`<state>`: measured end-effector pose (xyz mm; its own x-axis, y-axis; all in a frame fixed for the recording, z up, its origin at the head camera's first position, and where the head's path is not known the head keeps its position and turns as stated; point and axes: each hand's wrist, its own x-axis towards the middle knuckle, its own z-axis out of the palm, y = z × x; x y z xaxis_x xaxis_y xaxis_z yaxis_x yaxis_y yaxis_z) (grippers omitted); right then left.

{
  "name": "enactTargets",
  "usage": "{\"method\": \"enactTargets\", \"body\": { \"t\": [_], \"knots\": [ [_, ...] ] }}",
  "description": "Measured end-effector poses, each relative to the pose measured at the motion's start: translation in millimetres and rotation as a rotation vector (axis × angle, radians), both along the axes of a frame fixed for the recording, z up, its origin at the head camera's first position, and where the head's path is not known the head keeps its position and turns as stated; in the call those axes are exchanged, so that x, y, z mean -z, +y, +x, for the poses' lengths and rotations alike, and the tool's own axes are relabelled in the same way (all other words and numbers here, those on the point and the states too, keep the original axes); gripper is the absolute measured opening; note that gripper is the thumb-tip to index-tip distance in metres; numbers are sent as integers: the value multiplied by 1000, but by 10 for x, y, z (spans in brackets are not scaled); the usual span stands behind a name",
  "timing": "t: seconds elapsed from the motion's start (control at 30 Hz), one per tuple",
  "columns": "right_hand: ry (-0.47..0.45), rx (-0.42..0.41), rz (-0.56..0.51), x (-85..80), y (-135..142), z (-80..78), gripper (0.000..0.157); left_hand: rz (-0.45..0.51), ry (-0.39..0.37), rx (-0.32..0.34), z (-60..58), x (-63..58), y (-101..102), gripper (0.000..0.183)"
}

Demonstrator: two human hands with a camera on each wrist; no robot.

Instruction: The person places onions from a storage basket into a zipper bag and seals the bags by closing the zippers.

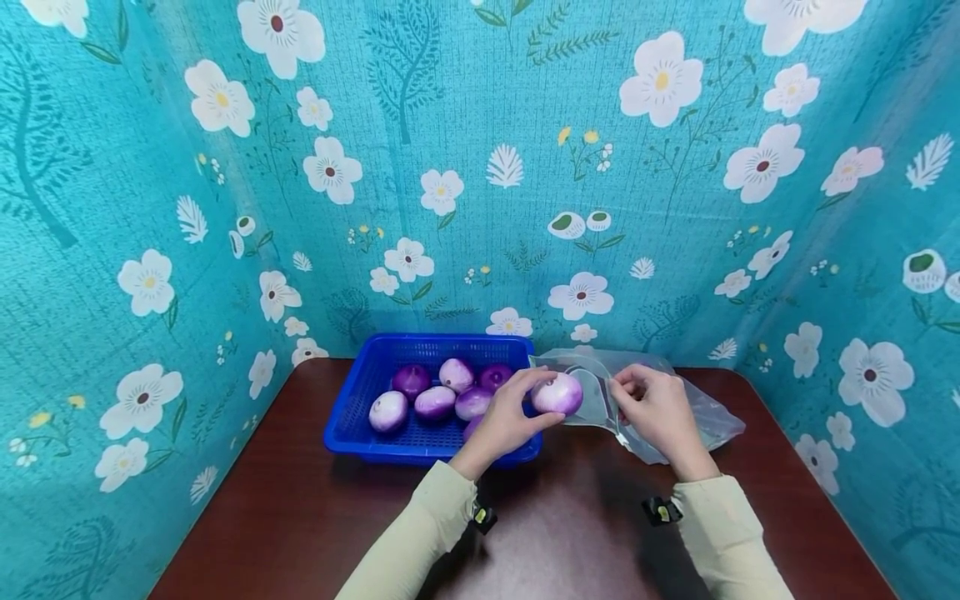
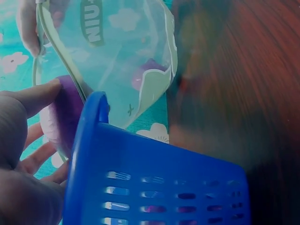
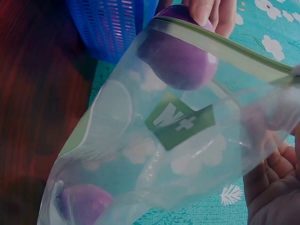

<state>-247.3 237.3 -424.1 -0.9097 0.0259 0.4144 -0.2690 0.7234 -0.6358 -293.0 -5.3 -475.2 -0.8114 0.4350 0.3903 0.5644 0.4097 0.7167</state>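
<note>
My left hand (image 1: 506,421) grips a purple-and-white onion (image 1: 561,395) between thumb and fingers, right at the mouth of a clear zip bag (image 1: 712,417). In the right wrist view that onion (image 3: 180,61) shows partly through the bag's clear wall, just below the green-edged rim. With its thumb and fingers, my right hand (image 1: 660,410) pinches the bag's edge near the white slider (image 1: 622,438). Deeper in the bag lies another purple onion (image 3: 86,202), visible through the plastic. The bag carries a green printed label (image 3: 180,119).
Left of the bag stands a blue plastic basket (image 1: 348,443) with slotted walls, holding several onions (image 1: 435,403). Its right rim is close beside my left hand. Both sit on a dark brown table (image 1: 277,508), with a turquoise flowered cloth (image 1: 480,225) hanging behind and at the sides.
</note>
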Motion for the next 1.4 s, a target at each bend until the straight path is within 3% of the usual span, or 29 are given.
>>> {"method": "enactTargets", "body": {
  "t": [0.27, 0.8, 1.1, 1.4],
  "knots": [
    [3, 0, -4, 2, 16, -7, 12, 60, -23, 18, -24, 83, 21, 56],
    [12, 11, -16, -1, 23, -11, 10, 38, 14, 15, -4, 63, -95, 55],
    [18, 9, -6, 25, 33, -33, 10, -21, 39, -75, -95, 59, -426, 57],
    [23, 15, -5, 39, 49, -25, 10, -87, 22, -197, -198, 160, -885, 60]
  ]
}}
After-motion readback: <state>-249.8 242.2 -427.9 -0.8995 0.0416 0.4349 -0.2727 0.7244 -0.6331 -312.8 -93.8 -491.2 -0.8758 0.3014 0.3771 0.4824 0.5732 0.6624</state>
